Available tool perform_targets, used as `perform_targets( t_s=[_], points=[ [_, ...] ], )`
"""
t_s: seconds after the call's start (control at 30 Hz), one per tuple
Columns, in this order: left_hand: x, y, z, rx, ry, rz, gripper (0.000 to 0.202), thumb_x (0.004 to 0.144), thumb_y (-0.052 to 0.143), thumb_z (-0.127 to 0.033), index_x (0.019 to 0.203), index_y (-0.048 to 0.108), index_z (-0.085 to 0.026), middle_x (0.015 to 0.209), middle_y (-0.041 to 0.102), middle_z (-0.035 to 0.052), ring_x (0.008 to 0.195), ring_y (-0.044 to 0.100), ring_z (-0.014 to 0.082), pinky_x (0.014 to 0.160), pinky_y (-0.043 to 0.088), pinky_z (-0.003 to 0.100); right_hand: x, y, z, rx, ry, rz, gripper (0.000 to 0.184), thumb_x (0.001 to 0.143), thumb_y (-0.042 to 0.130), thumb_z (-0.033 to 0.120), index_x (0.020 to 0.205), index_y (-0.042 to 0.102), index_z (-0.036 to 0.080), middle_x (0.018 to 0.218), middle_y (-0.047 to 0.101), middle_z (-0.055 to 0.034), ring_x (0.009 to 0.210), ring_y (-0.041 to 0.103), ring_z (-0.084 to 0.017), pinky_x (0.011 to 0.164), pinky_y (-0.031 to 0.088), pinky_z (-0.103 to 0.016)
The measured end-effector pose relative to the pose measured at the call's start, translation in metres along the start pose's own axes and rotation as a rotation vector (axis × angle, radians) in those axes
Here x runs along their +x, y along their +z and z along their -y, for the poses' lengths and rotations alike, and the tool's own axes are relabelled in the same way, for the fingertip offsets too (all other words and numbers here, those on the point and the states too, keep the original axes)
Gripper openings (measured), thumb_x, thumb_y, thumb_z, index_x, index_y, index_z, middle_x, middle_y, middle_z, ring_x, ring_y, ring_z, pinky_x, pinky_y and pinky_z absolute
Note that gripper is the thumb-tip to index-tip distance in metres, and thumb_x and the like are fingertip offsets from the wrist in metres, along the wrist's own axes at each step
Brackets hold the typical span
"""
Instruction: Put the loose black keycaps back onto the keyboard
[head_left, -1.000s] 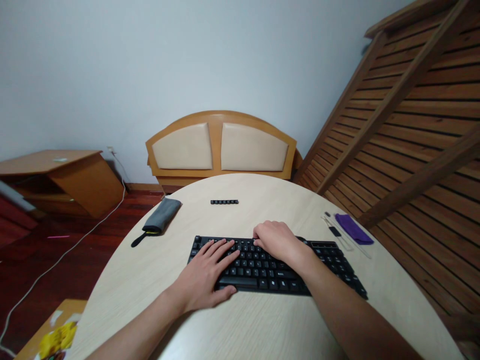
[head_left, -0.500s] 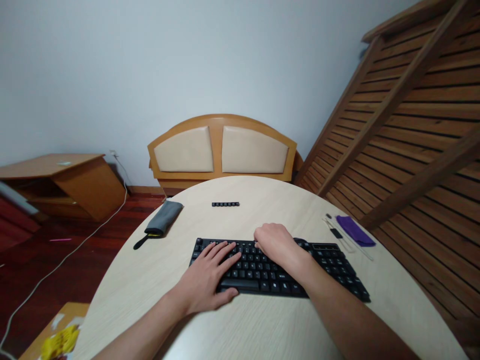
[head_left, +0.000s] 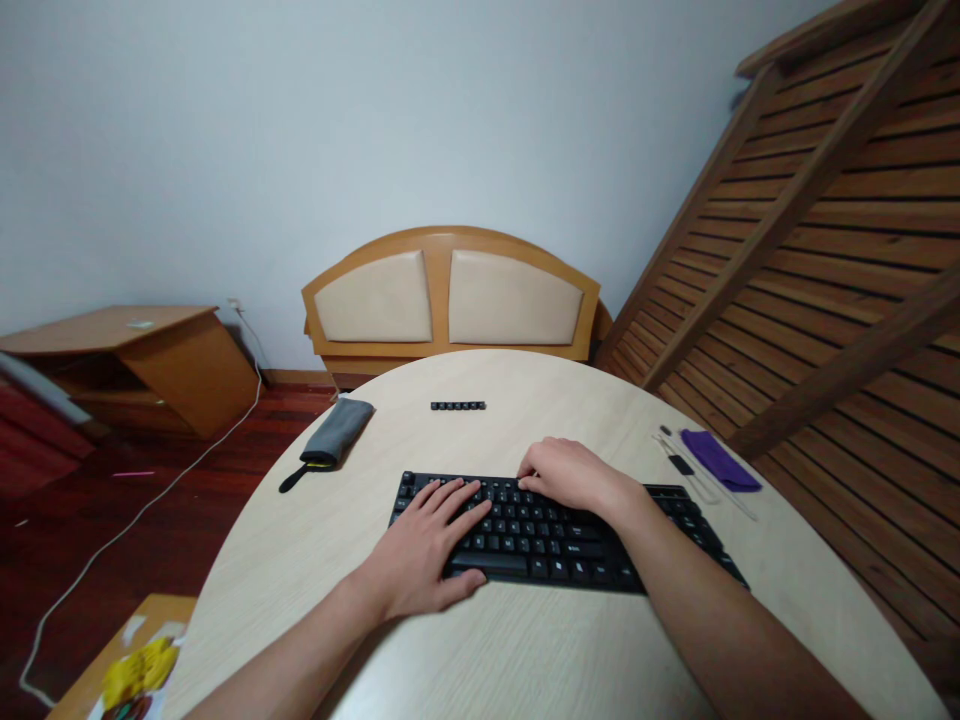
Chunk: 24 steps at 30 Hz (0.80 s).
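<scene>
A black keyboard (head_left: pixel 517 555) lies across the near part of the round table, partly covered by both hands. My left hand (head_left: pixel 431 550) rests on its left side, fingers spread over the keys and thumb along the front edge. At the keyboard's back edge, right of the middle, is my right hand (head_left: pixel 566 475). Its fingers are curled and pressed together at the top row; whatever is between the fingertips is hidden. Farther back on the table, several small black keycaps (head_left: pixel 458 406) stand in a straight row.
A grey pouch (head_left: pixel 341 432) with a black strap lies on the left of the table (head_left: pixel 300 560). On the right are a folded purple cloth (head_left: pixel 720 461) and small thin tools (head_left: pixel 681 464). A wooden slatted frame (head_left: pixel 825 250) leans on the right; a headboard (head_left: pixel 442 300) stands behind.
My right hand has shifted slightly right along the keyboard's back edge and its wrist has turned, showing more of the curled fingers. My left hand stays put. The whole view has moved a little.
</scene>
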<state>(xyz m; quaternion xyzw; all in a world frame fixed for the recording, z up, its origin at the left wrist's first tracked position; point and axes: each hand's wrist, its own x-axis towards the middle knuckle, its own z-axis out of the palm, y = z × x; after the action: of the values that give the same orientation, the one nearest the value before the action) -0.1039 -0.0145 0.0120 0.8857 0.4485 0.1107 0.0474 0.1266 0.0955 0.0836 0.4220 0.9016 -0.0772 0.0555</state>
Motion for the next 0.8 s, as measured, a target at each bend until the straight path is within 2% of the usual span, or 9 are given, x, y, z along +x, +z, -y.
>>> perform_targets(
  t_s=[0.17,0.4,0.57,0.67,0.8],
  points=[
    [0.0,-0.001,0.0,-0.013,-0.002,0.002,0.078,0.088,0.057,-0.057,0.154,0.029,-0.028,0.16,0.028,0.0085,0.145,0.029,0.0329,0.119,0.022,0.056,0.019,0.011,-0.018,0.081,0.036,-0.103,0.03,0.092,0.052,0.034,0.106,0.075,0.022,0.108,0.074,-0.0087,0.1,0.068,-0.024,0.082,0.048,-0.029],
    [0.001,-0.002,0.0,-0.011,-0.01,0.014,0.077,0.087,0.056,-0.058,0.154,0.03,-0.027,0.16,0.028,0.0079,0.146,0.028,0.0315,0.119,0.022,0.055,0.088,0.023,-0.029,0.047,0.114,-0.148,0.048,0.092,0.055,0.032,0.138,0.054,0.019,0.132,0.063,-0.0132,0.121,0.058,-0.025,0.098,0.041,-0.033],
    [0.0,-0.002,0.0,-0.024,-0.006,0.003,0.077,0.087,0.057,-0.057,0.154,0.03,-0.027,0.16,0.028,0.0078,0.145,0.029,0.0325,0.119,0.021,0.056,0.125,0.024,-0.026,0.03,0.166,-0.177,0.05,0.091,0.056,0.03,0.14,0.05,0.02,0.133,0.061,-0.015,0.119,0.058,-0.027,0.096,0.043,-0.036],
    [0.0,-0.002,0.0,-0.029,-0.01,0.0,0.077,0.087,0.058,-0.056,0.154,0.03,-0.028,0.161,0.027,0.0079,0.145,0.029,0.0332,0.119,0.022,0.056,0.136,0.026,-0.022,0.024,0.183,-0.204,0.05,0.092,0.054,0.028,0.141,0.048,0.021,0.133,0.06,-0.0144,0.118,0.059,-0.026,0.095,0.043,-0.035],
    [0.0,-0.004,-0.001,-0.033,-0.011,0.007,0.078,0.087,0.058,-0.057,0.154,0.03,-0.028,0.161,0.027,0.0079,0.145,0.029,0.0341,0.118,0.023,0.057,0.141,0.028,-0.018,0.021,0.207,-0.216,0.039,0.094,0.051,0.028,0.132,0.055,0.021,0.126,0.065,-0.0134,0.115,0.06,-0.025,0.092,0.044,-0.034]
  ],
)
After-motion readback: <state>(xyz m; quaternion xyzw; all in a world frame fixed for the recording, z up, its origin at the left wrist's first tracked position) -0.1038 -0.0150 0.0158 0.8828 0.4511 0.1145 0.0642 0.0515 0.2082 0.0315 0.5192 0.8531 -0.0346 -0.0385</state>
